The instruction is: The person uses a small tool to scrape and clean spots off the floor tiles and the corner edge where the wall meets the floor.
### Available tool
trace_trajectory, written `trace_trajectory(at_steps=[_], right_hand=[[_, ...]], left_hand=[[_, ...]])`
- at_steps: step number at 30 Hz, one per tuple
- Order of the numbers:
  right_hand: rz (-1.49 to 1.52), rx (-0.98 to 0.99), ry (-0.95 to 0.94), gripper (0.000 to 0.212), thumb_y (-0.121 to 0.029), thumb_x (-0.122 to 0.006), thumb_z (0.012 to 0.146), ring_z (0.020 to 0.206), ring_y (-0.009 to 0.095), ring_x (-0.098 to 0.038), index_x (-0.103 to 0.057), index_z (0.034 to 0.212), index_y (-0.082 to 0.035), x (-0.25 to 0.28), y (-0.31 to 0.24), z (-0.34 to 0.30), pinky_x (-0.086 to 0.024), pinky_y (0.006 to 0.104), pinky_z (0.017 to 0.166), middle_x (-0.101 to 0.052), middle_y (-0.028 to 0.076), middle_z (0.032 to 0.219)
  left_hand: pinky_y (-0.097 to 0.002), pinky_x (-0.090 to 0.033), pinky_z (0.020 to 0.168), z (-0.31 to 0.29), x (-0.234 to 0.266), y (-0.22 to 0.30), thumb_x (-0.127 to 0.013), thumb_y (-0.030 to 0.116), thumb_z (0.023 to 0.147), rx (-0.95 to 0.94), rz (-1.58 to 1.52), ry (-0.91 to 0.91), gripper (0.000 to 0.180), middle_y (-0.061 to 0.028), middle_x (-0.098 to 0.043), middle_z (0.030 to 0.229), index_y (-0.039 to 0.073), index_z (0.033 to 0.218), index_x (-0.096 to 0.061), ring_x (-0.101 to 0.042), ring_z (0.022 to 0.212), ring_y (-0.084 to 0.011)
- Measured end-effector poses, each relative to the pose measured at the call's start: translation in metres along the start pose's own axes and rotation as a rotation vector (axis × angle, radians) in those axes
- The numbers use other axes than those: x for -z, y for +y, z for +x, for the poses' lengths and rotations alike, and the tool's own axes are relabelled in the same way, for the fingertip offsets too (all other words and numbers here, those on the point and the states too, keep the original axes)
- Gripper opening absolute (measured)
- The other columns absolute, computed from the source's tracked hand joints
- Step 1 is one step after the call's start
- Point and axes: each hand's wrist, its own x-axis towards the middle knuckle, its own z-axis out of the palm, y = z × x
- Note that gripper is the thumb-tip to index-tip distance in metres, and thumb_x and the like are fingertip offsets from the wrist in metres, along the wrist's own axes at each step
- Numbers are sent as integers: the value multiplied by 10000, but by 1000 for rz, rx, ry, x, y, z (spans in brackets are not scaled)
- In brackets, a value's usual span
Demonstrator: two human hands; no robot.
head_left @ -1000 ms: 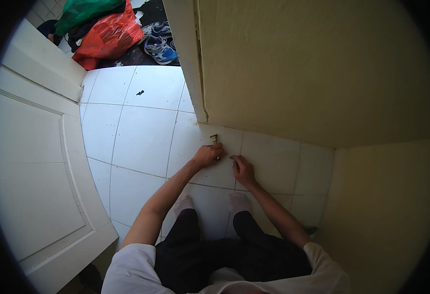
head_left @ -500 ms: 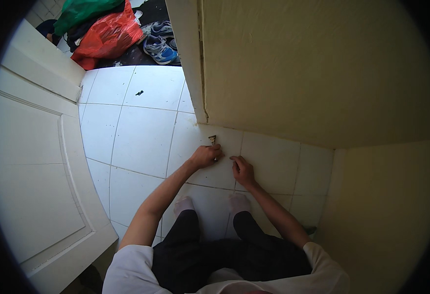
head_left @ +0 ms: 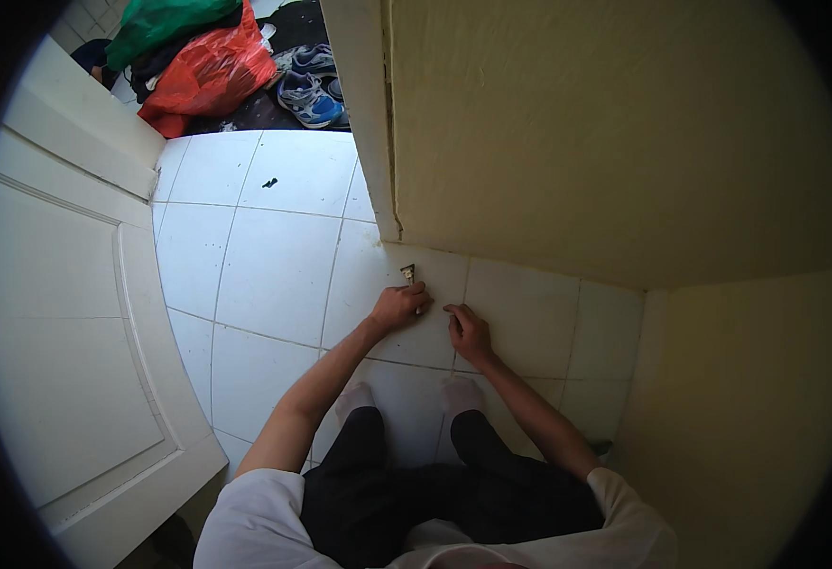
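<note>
My left hand (head_left: pixel 400 307) is closed round the slim handle of a small tool (head_left: pixel 408 273) with a flared, razor-like head. The head shows beyond my fingers, low over the white floor tiles, and most of the handle is hidden in my grip. To its right, a short gap away, my right hand (head_left: pixel 471 334) hangs over the tiles with its fingers curled and the tips pinched toward the left hand. Whether something tiny sits in that pinch cannot be made out.
A white panelled door (head_left: pixel 74 322) stands at the left. The yellowish wall (head_left: pixel 577 142) rises beyond my hands. Past the doorway lie a red plastic bag (head_left: pixel 212 76), a green bag (head_left: pixel 155 33) and blue-grey sneakers (head_left: pixel 310 100). A small black thing (head_left: pixel 270 183) rests on the tiles.
The tool's head has tilted and shifted slightly left and nearer, along with a small turn of my left hand. My right hand has barely moved.
</note>
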Motion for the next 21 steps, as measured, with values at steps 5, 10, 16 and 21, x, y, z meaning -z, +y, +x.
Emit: trace_trajectory(at_steps=[5, 10, 16, 21], right_hand=[[-12, -3, -7, 250, -15, -595, 913, 779, 320, -689, -663, 1146, -75, 0, 2, -1, -560, 402, 684, -679, 119, 972], [-10, 10, 13, 249, -12, -592, 913, 765, 322, -686, -664, 1144, -75, -1, -1, 1, -558, 401, 674, -677, 118, 965], [7, 11, 19, 260, -5, -595, 908, 764, 322, -686, -663, 1148, -77, 0, 1, -1, -555, 400, 670, -676, 121, 961], [43, -44, 29, 208, -22, -595, 922, 749, 305, -684, -675, 1110, -65, -4, 1, 1, -549, 395, 654, -682, 121, 928]], left_hand=[[-438, -538, 593, 1, 0, 2, -696, 166, 880, 16, 12, -9, 130, -54, -586, 855, 103, 806, -610, -679, 710, -287], [-416, -541, 575, -1, -1, -1, -680, 140, 845, 3, 28, 16, 75, -43, -588, 867, 122, 811, -616, -681, 698, -270], [-407, -541, 573, 1, 1, 3, -690, 135, 834, -14, 19, 25, 69, -41, -591, 854, 126, 802, -629, -683, 701, -260], [-428, -551, 607, 2, 2, 1, -679, 150, 835, -11, 29, -66, 32, -37, -596, 881, 143, 854, -654, -688, 724, -274]])
